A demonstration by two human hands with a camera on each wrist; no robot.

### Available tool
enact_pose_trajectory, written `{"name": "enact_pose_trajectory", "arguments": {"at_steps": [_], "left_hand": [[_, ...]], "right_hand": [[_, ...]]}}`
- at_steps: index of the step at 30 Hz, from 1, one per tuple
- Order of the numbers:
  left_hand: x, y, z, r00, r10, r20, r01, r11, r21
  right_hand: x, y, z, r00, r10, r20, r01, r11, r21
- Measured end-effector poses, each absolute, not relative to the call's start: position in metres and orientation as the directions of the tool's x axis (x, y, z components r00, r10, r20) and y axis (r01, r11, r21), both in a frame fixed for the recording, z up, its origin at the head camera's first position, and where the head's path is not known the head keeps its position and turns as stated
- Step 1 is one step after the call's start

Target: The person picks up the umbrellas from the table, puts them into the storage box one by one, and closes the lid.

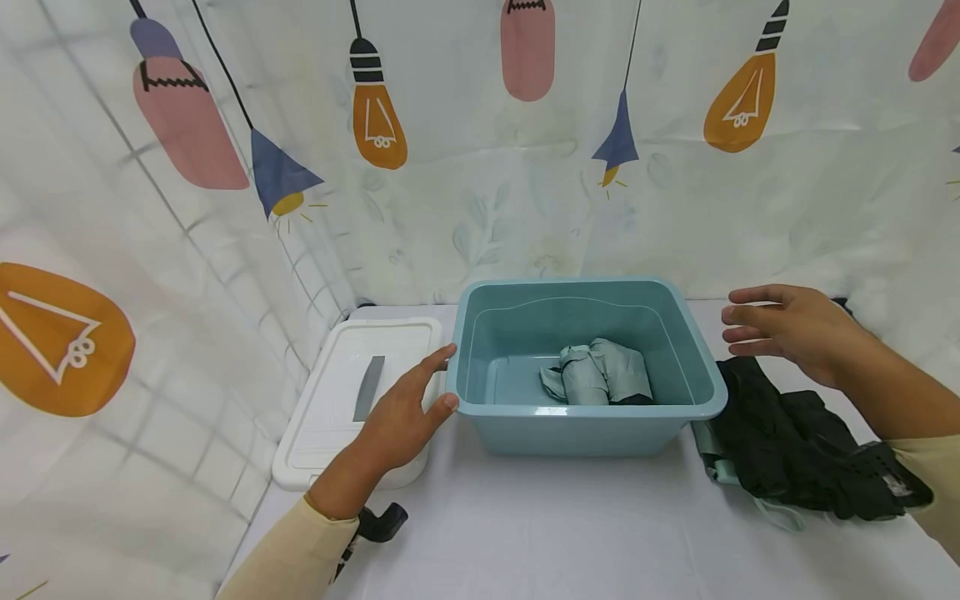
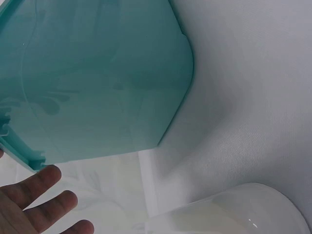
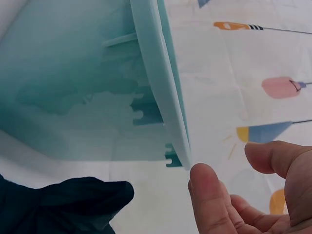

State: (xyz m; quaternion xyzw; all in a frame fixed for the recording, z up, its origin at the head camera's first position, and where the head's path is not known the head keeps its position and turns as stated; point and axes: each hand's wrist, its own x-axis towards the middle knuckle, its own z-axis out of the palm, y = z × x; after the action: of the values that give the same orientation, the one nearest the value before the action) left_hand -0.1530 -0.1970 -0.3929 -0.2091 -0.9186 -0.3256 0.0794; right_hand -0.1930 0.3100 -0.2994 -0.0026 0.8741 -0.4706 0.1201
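A light blue plastic bin (image 1: 570, 433) stands in the middle of the table, with a rolled pale green cloth bundle (image 1: 606, 372) lying inside it toward the right. My left hand (image 1: 405, 412) is at the bin's left rim, fingers fairly straight and spread, fingertips right at the edge. In the left wrist view, fingertips (image 2: 48, 176) show beside the rim's corner. Beyond the bin's right side, my right hand (image 1: 798, 329) hovers above a heap of black clothing (image 1: 795, 450), fingers extended toward the bin and holding nothing. The right wrist view shows its thumb and fingers apart, near the rim.
A white lid (image 1: 337, 358) with a grey handle lies left of the bin, partly under my left arm. Pale green fabric (image 1: 723, 471) pokes out beneath the black clothing. A patterned curtain (image 1: 480, 192) hangs behind the table, and a wire grid (image 1: 187, 358) stands along the left.
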Motion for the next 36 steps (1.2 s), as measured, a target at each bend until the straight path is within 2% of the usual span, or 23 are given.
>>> {"name": "enact_pose_trajectory", "arguments": {"at_steps": [8,29,36], "left_hand": [[-0.154,-0.197,-0.394,-0.898,0.335,0.285,0.439,0.702,0.561],[-0.155,-0.198,-0.394,-0.899,0.337,0.281,0.439,0.698,0.566],[-0.155,-0.198,-0.395,-0.899,0.338,0.279,0.438,0.692,0.573]], "right_hand": [[-0.187,0.327,-0.306,-0.971,-0.107,-0.213,0.109,0.597,-0.795],[-0.168,0.380,-0.339,-0.982,-0.098,-0.160,0.080,0.548,-0.833],[-0.158,0.403,-0.357,-0.989,-0.096,-0.109,0.059,0.423,-0.904]]}}
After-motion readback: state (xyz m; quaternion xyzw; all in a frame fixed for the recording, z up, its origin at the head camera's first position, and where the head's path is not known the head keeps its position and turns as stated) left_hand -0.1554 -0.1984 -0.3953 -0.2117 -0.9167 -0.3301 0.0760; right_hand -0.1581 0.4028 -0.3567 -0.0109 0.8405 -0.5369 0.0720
